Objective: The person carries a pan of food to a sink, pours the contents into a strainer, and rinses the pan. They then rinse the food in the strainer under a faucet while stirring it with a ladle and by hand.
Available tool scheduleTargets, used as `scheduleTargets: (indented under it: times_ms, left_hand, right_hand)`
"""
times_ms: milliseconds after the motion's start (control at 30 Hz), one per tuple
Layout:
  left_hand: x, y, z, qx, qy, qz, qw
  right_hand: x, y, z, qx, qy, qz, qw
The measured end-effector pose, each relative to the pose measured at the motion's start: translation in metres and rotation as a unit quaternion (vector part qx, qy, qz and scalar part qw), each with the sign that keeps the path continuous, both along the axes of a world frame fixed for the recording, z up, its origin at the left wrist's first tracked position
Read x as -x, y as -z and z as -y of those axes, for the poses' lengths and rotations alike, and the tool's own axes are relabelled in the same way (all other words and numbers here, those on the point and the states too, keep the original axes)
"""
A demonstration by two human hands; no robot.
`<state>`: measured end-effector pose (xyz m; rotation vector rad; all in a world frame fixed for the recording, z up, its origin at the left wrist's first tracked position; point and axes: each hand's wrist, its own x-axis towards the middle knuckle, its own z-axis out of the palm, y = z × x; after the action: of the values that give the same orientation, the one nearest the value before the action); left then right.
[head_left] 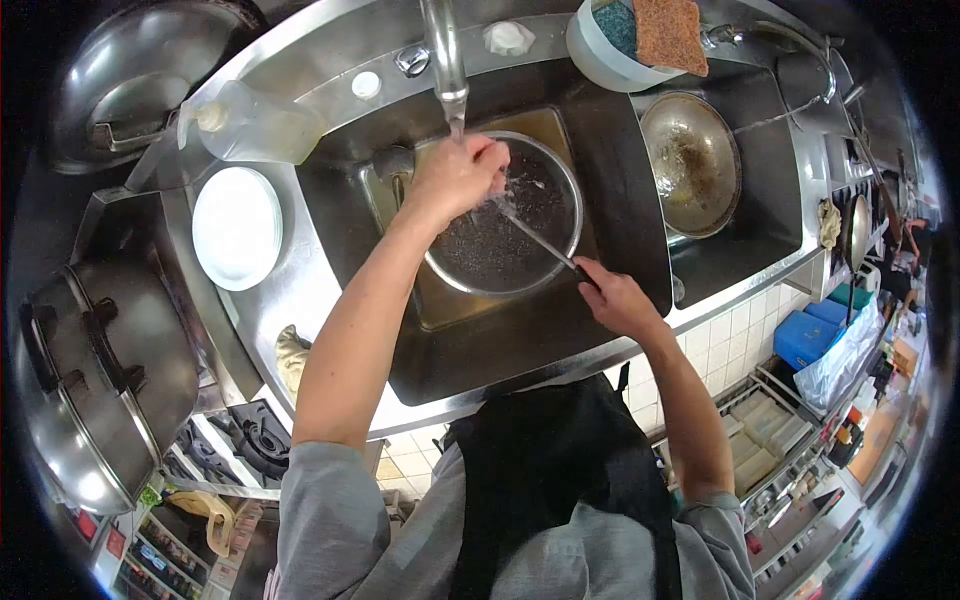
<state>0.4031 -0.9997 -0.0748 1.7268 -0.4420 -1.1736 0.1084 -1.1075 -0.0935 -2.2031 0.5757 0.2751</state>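
Under the running faucet (pixel 447 60), my left hand (pixel 460 178) is closed, its fingers curled at the far end of a long thin utensil (pixel 540 240). What the fingers hold there is hidden by the hand and splashing water. My right hand (pixel 618 300) grips the utensil's dark handle at the near end. Below both hands, a round metal-rimmed bowl (pixel 578 215) with dark contents or water stands in the left sink basin (pixel 480 350).
White plates (pixel 237 228) are stacked left of the basin, near a soap bottle (pixel 262 124). A worn pan (pixel 690 165) lies in the right basin. A tub (pixel 597 62) holds a brown sponge (pixel 670 36). Large woks (pixel 110 370) stand at far left.
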Motion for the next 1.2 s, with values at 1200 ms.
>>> scheduleTargets:
  times_ms: [1200]
  left_hand:
    - [0.039, 0.2, -0.103, -0.256, -0.328, -0.273, 0.867]
  right_hand:
    - [-0.006, -0.012, 0.032, 0.147, 0.021, -0.064, 0.987]
